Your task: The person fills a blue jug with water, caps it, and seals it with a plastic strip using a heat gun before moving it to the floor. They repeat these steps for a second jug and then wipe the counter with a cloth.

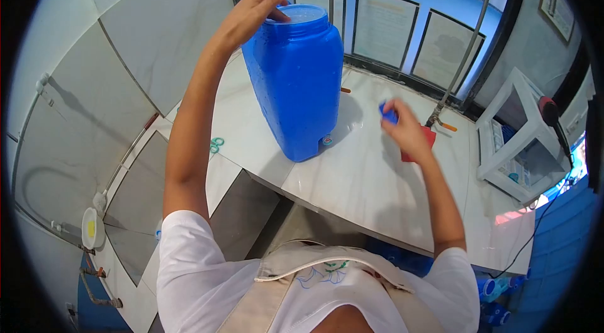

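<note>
A tall blue plastic water jug (299, 81) stands upright on the white counter, its surface wet. My left hand (251, 18) grips the rim of its round mouth, with fingers curled over the edge. The mouth (302, 14) looks uncapped, with something clear and shiny inside. Low on the jug's front is a small spout fitting (326, 140). To the right of the jug, my right hand (406, 132) is raised over the counter, pinching a small blue cap (388, 113); it is slightly blurred. A red object (429, 137) lies behind that hand, partly hidden.
Green-handled scissors (216, 145) lie left of the jug. Metal pipes with orange-handled valves (448, 126) rise at the window side. A white rack (522, 138) stands at the right, with a black cable (541, 232) below. A white dish with a yellow sponge (92, 228) is far left.
</note>
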`<state>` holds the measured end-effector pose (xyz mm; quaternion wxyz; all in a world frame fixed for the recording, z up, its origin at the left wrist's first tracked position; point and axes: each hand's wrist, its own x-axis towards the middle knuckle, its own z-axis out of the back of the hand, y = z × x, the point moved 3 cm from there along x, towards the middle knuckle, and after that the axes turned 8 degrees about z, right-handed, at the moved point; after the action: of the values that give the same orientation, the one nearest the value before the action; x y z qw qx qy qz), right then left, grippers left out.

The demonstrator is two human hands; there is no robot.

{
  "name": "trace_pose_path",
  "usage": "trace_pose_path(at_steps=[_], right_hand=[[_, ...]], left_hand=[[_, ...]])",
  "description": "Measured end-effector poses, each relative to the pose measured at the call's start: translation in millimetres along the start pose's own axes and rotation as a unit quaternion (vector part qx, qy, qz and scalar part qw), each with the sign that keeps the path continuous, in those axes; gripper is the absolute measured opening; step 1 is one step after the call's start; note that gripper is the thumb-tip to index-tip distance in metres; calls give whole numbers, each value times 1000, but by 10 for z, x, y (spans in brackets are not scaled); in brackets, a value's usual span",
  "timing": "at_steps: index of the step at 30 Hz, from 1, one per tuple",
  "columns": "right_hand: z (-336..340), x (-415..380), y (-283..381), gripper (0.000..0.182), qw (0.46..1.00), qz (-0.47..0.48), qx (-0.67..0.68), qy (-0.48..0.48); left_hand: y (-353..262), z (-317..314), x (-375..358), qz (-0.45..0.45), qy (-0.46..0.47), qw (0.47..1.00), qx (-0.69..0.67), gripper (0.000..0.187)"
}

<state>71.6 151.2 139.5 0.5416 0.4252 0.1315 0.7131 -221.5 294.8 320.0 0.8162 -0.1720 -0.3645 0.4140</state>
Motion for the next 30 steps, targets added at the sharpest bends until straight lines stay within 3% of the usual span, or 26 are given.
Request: trace_pose_path(at_steps=[2,3,5,7,8,9,10,12,13,14,15,16,17,18,19,21,22,24,28,30], right_hand=[[318,420,404,31,983,154,-12,-96],[536,605,783,34,979,177,35,-93],[832,1002,1227,32,943,272,104,-161],[896,1507,1443,24,887,304,286,-198],[823,1849,1345,29,887,255,314,-224],[637,2050,1350,27,857,182,425,-226],[416,2227,1408,27,864,191,395,-248],[-5,2421,1292,28,928,50,330,-167],[-141,2514,1198,28,927,51,332,-168],[-285,2616,1093,30,981,13,143,-127],[-345,2623,1109,32,995,-25,-52,-79],[-352,2619,1113,32,995,-23,-52,-78],[-347,2585,1125,36,991,49,44,-114],[-327,2496,1171,40,972,119,140,-147],[-308,2433,1126,40,972,118,140,-146],[-364,2314,1115,44,951,241,182,70],[-386,2308,1088,44,951,239,184,71],[-403,2257,1083,38,946,302,119,-13],[-387,2074,1265,37,950,295,75,-71],[-399,1874,1531,46,948,186,-257,-23]], left_hand=[[-9,26,-6,-12,-9,998,-58,63],[-24,-20,-12,-12,-11,998,-58,63],[-96,-72,-24,-67,-134,980,-129,57],[-252,-148,-108,-82,-147,976,-140,50],[-318,-153,-164,-111,-238,955,-136,53],[-364,-139,-203,-139,-327,926,-130,55],[-361,-165,-181,-141,-327,926,-129,55],[-265,-212,-149,-136,-413,895,-98,50],[-147,-231,-117,-138,-413,895,-96,50],[16,-268,-48,-112,-345,931,-38,46],[12,-270,-42,-84,-274,958,21,44],[-5,-245,-66,-106,-261,959,-10,39],[-22,-215,-69,-105,-262,959,-9,39],[-73,-206,-69,-37,-207,977,-33,39],[-64,-242,-71,32,-150,986,-59,38],[-39,-310,-143,-11,-190,981,-26,38],[-40,-335,-162,-54,-229,972,6,38],[24,-357,-154,-56,-226,972,10,38],[177,-350,-139,-58,-220,973,-37,43],[453,-348,13,-16,-179,980,-84,44]])
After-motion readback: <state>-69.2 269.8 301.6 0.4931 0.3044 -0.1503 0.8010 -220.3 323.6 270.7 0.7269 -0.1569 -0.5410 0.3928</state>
